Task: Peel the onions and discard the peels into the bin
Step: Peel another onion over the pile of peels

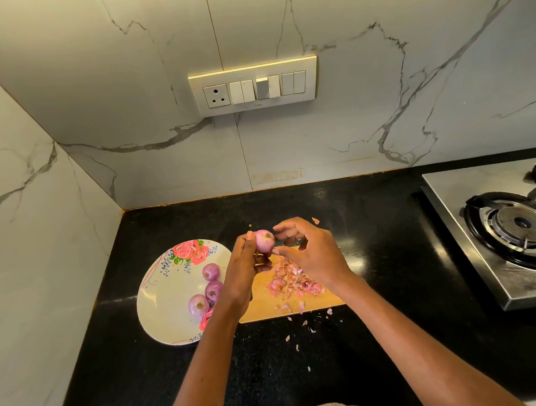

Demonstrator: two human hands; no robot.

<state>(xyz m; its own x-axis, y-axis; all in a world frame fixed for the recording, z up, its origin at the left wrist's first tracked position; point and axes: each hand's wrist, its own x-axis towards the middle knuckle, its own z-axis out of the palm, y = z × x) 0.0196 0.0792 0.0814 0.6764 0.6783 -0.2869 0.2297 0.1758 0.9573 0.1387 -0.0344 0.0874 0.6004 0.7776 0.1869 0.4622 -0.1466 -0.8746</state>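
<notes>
from the head view, the left hand point(244, 267) grips a small onion point(264, 240) raised above the far end of the wooden cutting board point(266, 306), fingers curled round it, while the right hand point(307, 257) picks at its skin, thumb and fingertips touching the onion's right side. three onions point(207, 289) lie on the floral plate point(164, 303) just left of the board; they look peeled, though i cannot be sure. a heap of peels point(292, 279) sits on the board, with loose flakes on the black counter point(378, 337) in front. no bin shows, so i judge the peeling nearly done and the discarding all left. a gas stove point(510, 228) stands at right.
</notes>
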